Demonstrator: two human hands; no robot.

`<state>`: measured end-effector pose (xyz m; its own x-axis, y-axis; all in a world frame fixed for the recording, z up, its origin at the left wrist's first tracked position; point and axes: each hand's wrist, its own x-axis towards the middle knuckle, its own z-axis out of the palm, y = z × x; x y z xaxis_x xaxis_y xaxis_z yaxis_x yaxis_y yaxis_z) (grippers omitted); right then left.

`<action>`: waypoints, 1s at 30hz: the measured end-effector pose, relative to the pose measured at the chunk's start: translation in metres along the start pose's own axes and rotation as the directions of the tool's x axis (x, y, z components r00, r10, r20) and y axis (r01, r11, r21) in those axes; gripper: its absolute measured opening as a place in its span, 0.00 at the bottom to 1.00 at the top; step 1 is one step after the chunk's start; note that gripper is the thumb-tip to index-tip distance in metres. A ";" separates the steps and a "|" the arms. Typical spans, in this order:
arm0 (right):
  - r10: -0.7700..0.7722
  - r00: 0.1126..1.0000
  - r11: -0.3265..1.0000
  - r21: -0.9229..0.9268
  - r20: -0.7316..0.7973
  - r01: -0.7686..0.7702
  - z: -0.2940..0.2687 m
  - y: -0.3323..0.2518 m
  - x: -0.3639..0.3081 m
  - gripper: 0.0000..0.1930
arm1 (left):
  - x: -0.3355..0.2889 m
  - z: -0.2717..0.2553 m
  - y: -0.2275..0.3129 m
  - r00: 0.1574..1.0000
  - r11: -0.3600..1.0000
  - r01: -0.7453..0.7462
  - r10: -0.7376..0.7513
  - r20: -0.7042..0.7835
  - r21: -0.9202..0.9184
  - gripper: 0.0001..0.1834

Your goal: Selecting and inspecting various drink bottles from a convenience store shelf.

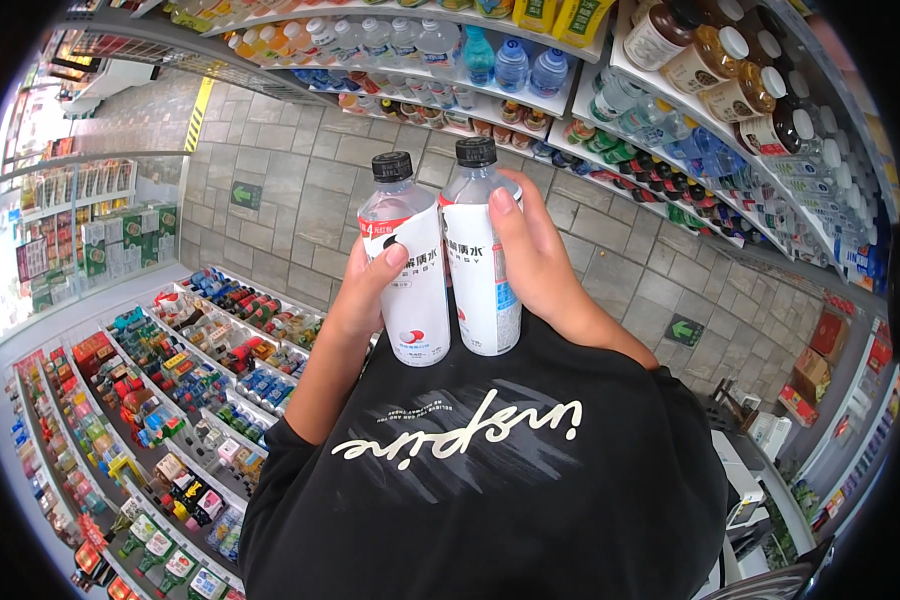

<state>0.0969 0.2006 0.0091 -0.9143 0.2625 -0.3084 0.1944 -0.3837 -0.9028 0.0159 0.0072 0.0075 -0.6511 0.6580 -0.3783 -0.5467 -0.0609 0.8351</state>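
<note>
Both bottles are in the person's hands, just beyond the front of the black shirt (490,500) and above the grey tiled floor (295,225). The left bottle (415,305) lies to the right of the left hand (372,275); the right bottle (485,295) lies to the left of the right hand (540,245). Each hand is nearest its own bottle, both bottles sitting between the hands.

Left hand: curled around the left bottle, thumb across the label; fingers behind, hidden. Right hand: wrapped on the right bottle from its outer side, thumb on the upper label.

Orientation: black caps point far, bases near. Long axes run near to far, almost parallel; the left bottle's cap leans slightly left of its base. Bodies close together at the shoulders, contact uncertain; caps apart. True tilt from vertical: cannot tell.

Far right: stocked shelves (582,85).
</note>
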 end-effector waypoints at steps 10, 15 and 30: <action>0.022 1.000 0.988 0.150 -0.006 -0.021 -0.003 0.010 0.007 0.29 | 0.005 0.006 0.001 1.000 0.999 0.009 -0.009 -0.011 -0.034 0.34; 0.032 0.999 0.967 0.252 -0.016 -0.027 -0.007 0.015 0.010 0.28 | 0.004 0.001 -0.002 1.000 0.999 0.009 -0.010 -0.024 -0.041 0.34; 0.151 0.984 0.899 0.401 0.091 -0.176 -0.007 0.021 0.025 0.27 | 0.007 -0.010 -0.003 0.999 0.997 0.051 -0.051 0.002 -0.057 0.34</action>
<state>0.0806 0.2048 -0.0198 -0.9029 0.1193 -0.4129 0.1929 -0.7461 -0.6373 0.0080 0.0045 -0.0016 -0.6215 0.6616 -0.4195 -0.6082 -0.0699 0.7907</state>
